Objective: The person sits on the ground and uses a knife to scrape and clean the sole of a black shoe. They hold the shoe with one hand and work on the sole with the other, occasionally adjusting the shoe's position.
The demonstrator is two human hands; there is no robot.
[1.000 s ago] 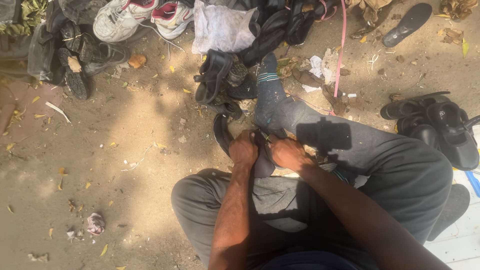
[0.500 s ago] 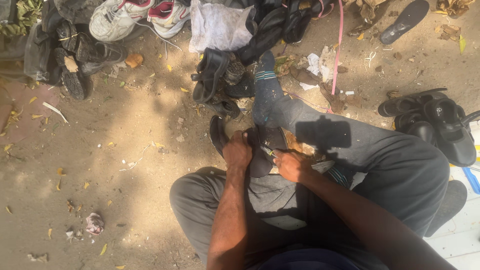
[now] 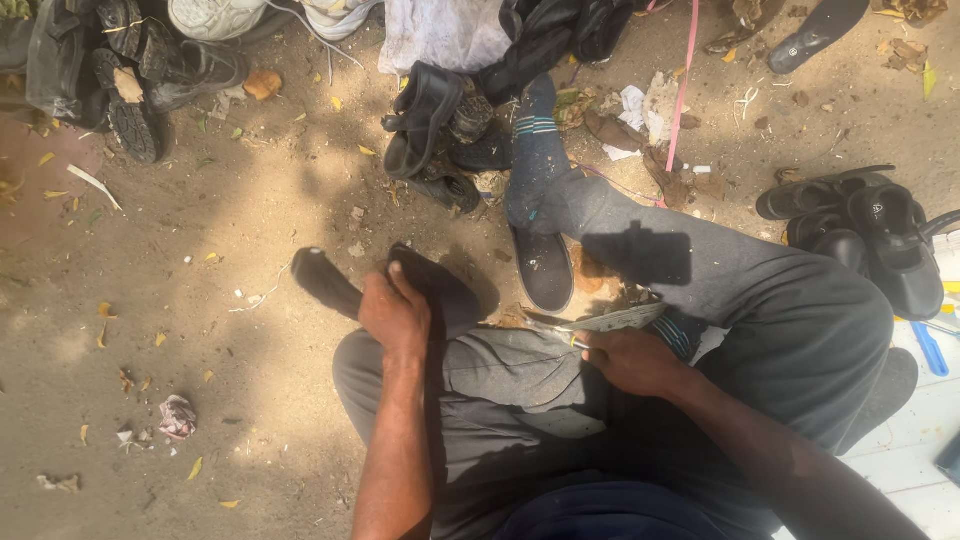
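I sit on sandy ground in grey trousers, one leg stretched out with a blue sock (image 3: pixel 535 150) on the foot. My left hand (image 3: pixel 395 315) grips a dark shoe (image 3: pixel 450 290) from above, just over my knee; its far end (image 3: pixel 322 278) pokes out to the left. My right hand (image 3: pixel 625 360) holds a knife with a pale metal blade (image 3: pixel 615 320) that points left, a little apart from the shoe. A flat black sole (image 3: pixel 543 268) lies on the ground beside my calf, between the two hands.
Black boots (image 3: pixel 430 125) lie just beyond the sole. More shoes are piled at the top left (image 3: pixel 150 70), with white trainers (image 3: pixel 215 15) and a pale cloth (image 3: pixel 440 35) along the top. Black sandals (image 3: pixel 880 240) sit at right. A pink cord (image 3: pixel 685 80), scraps and leaves litter the sand.
My hands have parted: the left one has carried the shoe to the left, and the right one has drawn back to the right with the knife. The black sole now lies uncovered.
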